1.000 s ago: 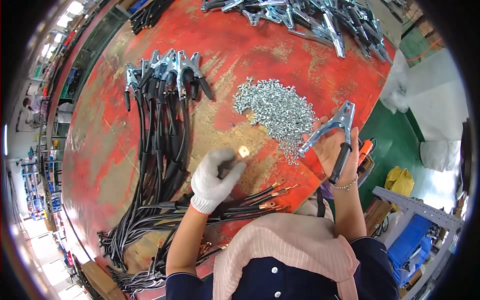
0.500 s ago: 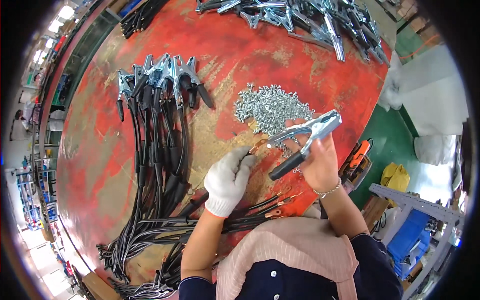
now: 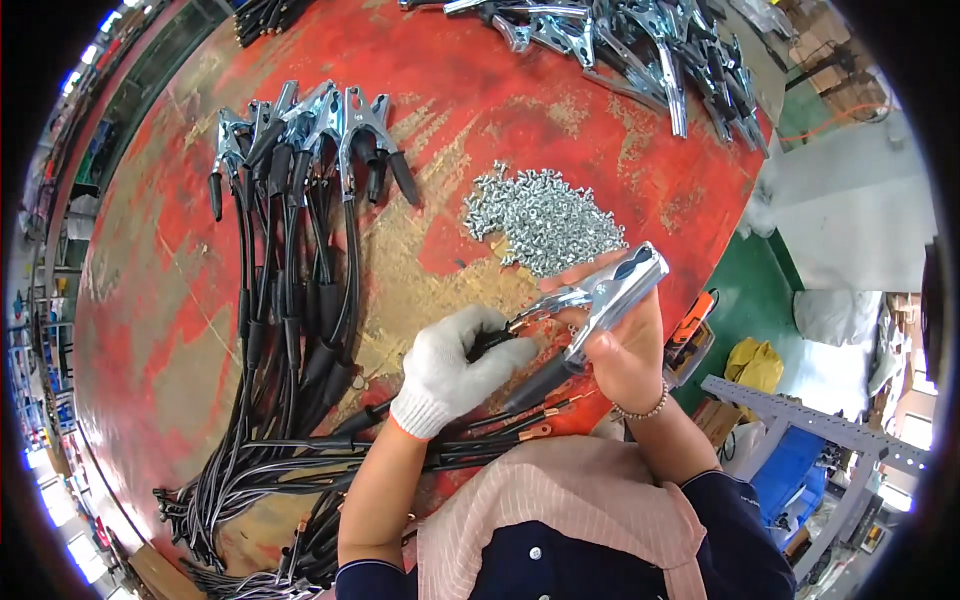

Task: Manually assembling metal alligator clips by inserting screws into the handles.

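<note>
On the red worktop [image 3: 180,300] lie a heap of small silver screws [image 3: 545,215], a row of finished clamps on black cables [image 3: 300,130] and loose metal clamps [image 3: 640,35].

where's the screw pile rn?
In the head view, the screw pile lies on the red table, right of centre, just above the metal clamp in the right hand.

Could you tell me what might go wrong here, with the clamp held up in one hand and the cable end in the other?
The bare right hand grips the metal clamp beside its jaws, so a slip could pinch skin. The gloved left hand feeds the black cable above the screw pile, so a jolt might scatter screws. The orange tool sits at the table edge and could get knocked off.
</note>
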{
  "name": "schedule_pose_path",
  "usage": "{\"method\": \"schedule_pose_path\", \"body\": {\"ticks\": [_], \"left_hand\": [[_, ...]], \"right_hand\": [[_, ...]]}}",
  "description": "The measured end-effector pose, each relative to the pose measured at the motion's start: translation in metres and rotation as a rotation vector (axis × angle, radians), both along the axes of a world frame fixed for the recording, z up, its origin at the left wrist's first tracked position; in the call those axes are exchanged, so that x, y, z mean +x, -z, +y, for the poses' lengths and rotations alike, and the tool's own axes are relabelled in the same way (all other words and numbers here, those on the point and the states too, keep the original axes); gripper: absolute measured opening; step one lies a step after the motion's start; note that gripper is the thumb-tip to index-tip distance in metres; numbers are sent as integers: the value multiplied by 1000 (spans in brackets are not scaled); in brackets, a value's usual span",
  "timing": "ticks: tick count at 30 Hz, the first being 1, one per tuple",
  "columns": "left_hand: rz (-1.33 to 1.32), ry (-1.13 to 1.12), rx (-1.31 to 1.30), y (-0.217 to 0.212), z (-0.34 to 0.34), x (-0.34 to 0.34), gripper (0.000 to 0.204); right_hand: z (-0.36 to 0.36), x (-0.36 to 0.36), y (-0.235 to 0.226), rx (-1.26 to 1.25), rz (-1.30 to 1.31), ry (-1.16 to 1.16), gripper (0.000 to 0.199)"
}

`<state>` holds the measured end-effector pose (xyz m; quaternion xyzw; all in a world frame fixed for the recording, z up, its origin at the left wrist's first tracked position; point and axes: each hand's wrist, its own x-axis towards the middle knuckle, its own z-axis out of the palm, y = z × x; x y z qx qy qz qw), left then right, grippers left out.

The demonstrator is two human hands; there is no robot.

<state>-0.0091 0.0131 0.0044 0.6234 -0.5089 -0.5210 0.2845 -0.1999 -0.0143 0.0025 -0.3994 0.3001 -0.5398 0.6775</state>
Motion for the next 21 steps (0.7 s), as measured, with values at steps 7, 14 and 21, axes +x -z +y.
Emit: {"method": "schedule_pose_path", "body": {"ticks": [7,14,21], "left_hand": [[120,-40,61,9,0,0,29],[130,-63,117,11,-2,-2,30],[169,-88,96,5,-3,-6,21]], "right_hand": [[6,0,-3,-32,53,-29,75],[5,3,1,-65,99,-15,67],[4,3,-2,-55,139,-10,57]]}}
